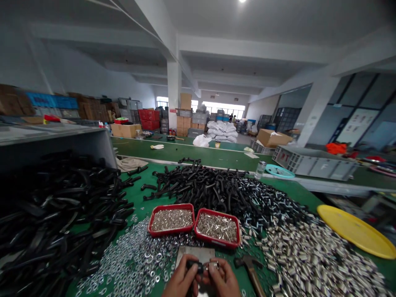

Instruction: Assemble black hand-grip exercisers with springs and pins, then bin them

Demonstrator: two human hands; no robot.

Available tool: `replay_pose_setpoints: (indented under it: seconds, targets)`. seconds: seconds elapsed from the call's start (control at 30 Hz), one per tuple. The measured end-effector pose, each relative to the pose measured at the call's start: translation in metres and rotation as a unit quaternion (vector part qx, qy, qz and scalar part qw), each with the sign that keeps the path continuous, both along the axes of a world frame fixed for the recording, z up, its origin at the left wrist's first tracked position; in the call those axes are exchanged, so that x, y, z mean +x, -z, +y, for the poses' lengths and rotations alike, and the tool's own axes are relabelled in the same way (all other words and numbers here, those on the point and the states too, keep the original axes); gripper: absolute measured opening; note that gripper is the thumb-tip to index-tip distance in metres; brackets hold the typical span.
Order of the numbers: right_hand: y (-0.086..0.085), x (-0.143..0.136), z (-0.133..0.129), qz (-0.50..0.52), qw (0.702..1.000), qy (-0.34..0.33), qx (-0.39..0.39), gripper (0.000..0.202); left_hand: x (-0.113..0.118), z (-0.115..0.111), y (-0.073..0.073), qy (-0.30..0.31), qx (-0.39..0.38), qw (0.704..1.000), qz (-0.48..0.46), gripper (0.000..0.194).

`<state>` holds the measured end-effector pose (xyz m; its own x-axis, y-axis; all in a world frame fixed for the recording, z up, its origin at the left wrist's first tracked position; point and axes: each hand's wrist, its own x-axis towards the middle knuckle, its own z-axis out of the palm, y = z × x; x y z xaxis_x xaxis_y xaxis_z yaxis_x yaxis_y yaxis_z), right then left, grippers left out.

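Observation:
Low in the middle, above a metal plate, my left hand grips a black part. Beside it, my right hand pinches a shiny silver fitting that meets the black part end to end. Just beyond the hands stand two red trays of small metal pieces. A hammer lies right of my right hand. Silver rings spread to the left, and silver cylinders are heaped to the right.
Black handles pile up behind the trays, more at the left. A yellow lid lies at right. Farther back are a clear jar, a grey crate and a green conveyor. Distant people stand near the windows.

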<state>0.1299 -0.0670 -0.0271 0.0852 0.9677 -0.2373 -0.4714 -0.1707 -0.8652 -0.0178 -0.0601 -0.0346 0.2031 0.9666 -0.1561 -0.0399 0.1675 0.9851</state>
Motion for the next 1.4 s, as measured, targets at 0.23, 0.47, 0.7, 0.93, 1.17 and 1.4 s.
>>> replay_pose_setpoints:
  seconds: [0.23,0.47,0.7,0.93,1.17,1.4]
  targets:
    - [-0.03,0.014,-0.018,-0.079,0.996,-0.031,0.033,0.032,0.013,-0.021,-0.035,0.066,-0.058,0.989,-0.121,0.043]
    - [-0.044,0.036,0.008,-0.094,0.972,-0.199,0.081,0.026,0.018,-0.024,-0.052,0.237,-0.12,0.954,-0.139,0.044]
    - [-0.034,0.105,0.028,-0.613,0.74,-0.161,0.227,0.016,0.018,0.014,-0.067,-0.055,-0.01,0.985,-0.164,0.027]
    - [-0.009,0.103,0.029,-0.828,0.48,-0.174,0.23,0.016,0.033,0.033,-0.046,-0.07,-0.026,0.98,-0.185,0.035]
    - [-0.029,0.1,0.029,-0.708,0.653,-0.146,0.228,0.018,0.024,0.021,-0.037,-0.07,0.024,0.995,-0.072,0.036]
    - [-0.052,0.032,0.015,-0.132,0.976,-0.174,0.022,0.03,0.014,0.023,-0.039,-0.086,0.162,0.981,0.059,0.025]
